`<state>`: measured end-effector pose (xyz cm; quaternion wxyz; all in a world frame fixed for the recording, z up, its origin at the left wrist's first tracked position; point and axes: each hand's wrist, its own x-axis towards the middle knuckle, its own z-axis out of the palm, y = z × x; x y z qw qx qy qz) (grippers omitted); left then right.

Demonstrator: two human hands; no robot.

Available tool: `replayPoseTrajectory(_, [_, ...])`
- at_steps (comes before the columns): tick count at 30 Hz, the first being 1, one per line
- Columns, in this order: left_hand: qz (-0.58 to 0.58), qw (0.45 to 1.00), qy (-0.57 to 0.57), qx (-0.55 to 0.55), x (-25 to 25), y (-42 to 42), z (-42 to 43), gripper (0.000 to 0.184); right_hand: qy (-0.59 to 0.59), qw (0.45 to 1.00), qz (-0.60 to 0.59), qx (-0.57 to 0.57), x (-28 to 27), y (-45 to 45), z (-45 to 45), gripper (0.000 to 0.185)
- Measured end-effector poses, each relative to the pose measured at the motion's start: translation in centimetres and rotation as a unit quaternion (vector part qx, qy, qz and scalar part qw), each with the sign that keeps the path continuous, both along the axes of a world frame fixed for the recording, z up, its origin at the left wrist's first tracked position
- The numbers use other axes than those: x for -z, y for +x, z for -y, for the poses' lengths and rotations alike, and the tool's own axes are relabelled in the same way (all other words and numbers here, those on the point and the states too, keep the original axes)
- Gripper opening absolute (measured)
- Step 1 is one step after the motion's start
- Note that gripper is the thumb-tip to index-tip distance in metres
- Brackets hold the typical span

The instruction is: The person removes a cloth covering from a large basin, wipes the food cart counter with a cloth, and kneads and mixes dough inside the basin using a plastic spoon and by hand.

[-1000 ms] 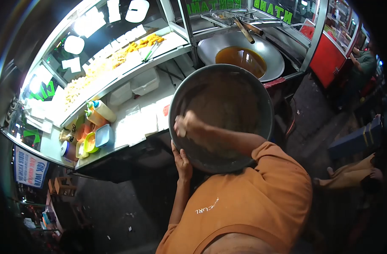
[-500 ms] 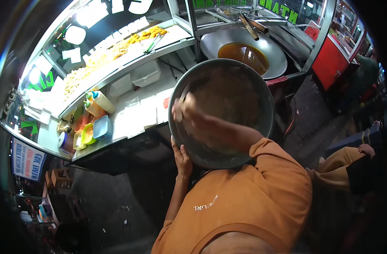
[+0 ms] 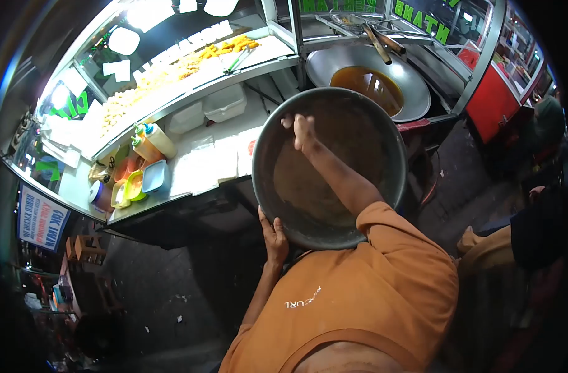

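The right hand (image 3: 302, 130) has shifted from the left of the round, dull grey basin (image 3: 393, 158) toward its far side, fingers bent, blurred; I cannot tell whether they hold anything. The left hand (image 3: 275, 241) supports the basin's near-left wall, beside a smooth metal wok (image 3: 416, 96)

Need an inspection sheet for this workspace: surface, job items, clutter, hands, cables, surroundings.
Surface: pale counter, white sheets laid on it.
Job's things: dark basin, brownish inside, contents unclear.
Clutter: squeeze bottles, blue container, white boxes.
Hands: left hand against basin's outer side; right hand inside basin, fingers blurred.
Cables: thin reddish line right of basin, cable or not unclear.
Surroundings: wok of brown liquid beyond basin, lit food display, red stall, another person's tan trousers.
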<state>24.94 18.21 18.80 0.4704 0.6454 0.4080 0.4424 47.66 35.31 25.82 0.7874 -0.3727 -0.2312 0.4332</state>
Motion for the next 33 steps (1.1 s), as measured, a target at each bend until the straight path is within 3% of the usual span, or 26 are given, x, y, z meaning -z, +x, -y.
replayPoseTrajectory(1, [0.012, 1.0, -0.003, -0.004, -0.2, 0.2, 0.4, 0.058, -0.088, 0.995, -0.027, -0.044, -1.5, -1.5, 1.5, 0.02])
replayPoseTrajectory(5, [-0.031, 0.999, 0.015, 0.002, -0.8, 0.4, 0.0, 0.059, -0.035, 0.989, 0.021, -0.141, -3.3, -7.7, 5.9, 0.017])
replayPoseTrajectory(9, [0.03, 0.999, -0.026, 0.024, -0.9, 0.1, 2.0, 0.059, 0.088, 0.996, -0.002, -0.029, -0.5, -0.4, 0.6, 0.028])
replayPoseTrajectory(10, [0.055, 0.997, -0.032, 0.033, -0.2, 0.0, 2.8, 0.057, 0.028, 0.998, -0.059, -0.015, 0.7, 1.9, -1.7, 0.031])
replayPoseTrajectory(12, [0.091, 0.991, -0.088, 0.05, 0.1, -0.3, 3.0, 0.053, -0.013, 1.0, -0.023, -0.009, 0.0, 0.4, 0.7, 0.035])
replayPoseTrajectory(14, [0.108, 0.97, -0.204, 0.078, -0.2, -1.4, 2.9, 0.047, -0.042, 0.987, 0.113, -0.11, 1.2, -0.1, 3.6, 0.031])
replayPoseTrajectory(15, [0.053, 0.982, -0.174, 0.048, -0.2, -1.8, 1.5, 0.043, -0.096, 0.972, 0.156, -0.15, 0.9, -0.6, 5.1, 0.03])
replayPoseTrajectory(17, [-0.029, 0.998, -0.05, -0.036, -0.4, -2.5, -1.8, 0.04, 0.0, 0.929, 0.189, -0.319, 2.2, -0.5, 6.4, 0.036])
replayPoseTrajectory(18, [-0.045, 0.994, 0.047, -0.086, -0.5, -1.9, -3.9, 0.04, 0.043, 0.924, 0.119, -0.36, 2.8, -1.2, 7.1, 0.041])
replayPoseTrajectory(19, [-0.016, 0.996, 0.013, -0.082, -1.3, -1.4, -5.8, 0.042, 0.174, 0.924, 0.026, -0.34, 2.9, -2.4, 8.2, 0.038])
replayPoseTrajectory(20, [0.012, 0.997, -0.021, -0.074, -2.6, -0.7, -7.7, 0.043, 0.309, 0.886, -0.071, -0.338, 3.0, -3.6, 9.3, 0.035])
replayPoseTrajectory(22, [0.113, 0.991, -0.069, 0.026, -4.6, 1.2, -11.5, 0.042, 0.051, 0.951, 0.05, -0.301, 4.3, -5.3, 8.3, 0.025])
replayPoseTrajectory(23, [0.016, 0.999, 0.006, 0.029, -3.6, 1.5, -14.5, 0.039, -0.073, 0.946, 0.091, -0.304, 5.0, -6.3, 7.9, 0.023])
replayPoseTrajectory(24, [-0.077, 0.993, 0.085, 0.015, -2.5, 1.7, -17.0, 0.037, -0.052, 0.937, 0.126, -0.323, 5.8, -7.3, 8.6, 0.034])
replayPoseTrajectory(26, [-0.055, 0.995, 0.069, 0.056, -4.3, 2.6, -16.4, 0.033, 0.001, 0.949, 0.129, -0.286, 1.2, -9.3, 14.0, 0.033])
replayPoseTrajectory(30, [0.034, 0.996, -0.012, 0.076, -3.7, 2.5, -14.8, 0.032, -0.147, 0.956, 0.101, -0.234, 9.3, -10.7, 10.8, 0.029])
replayPoseTrajectory(33, [0.054, 0.998, 0.013, 0.041, -0.7, 1.7, -15.4, 0.03, -0.149, 0.946, 0.125, -0.26, 8.6, -8.8, 10.3, 0.027])
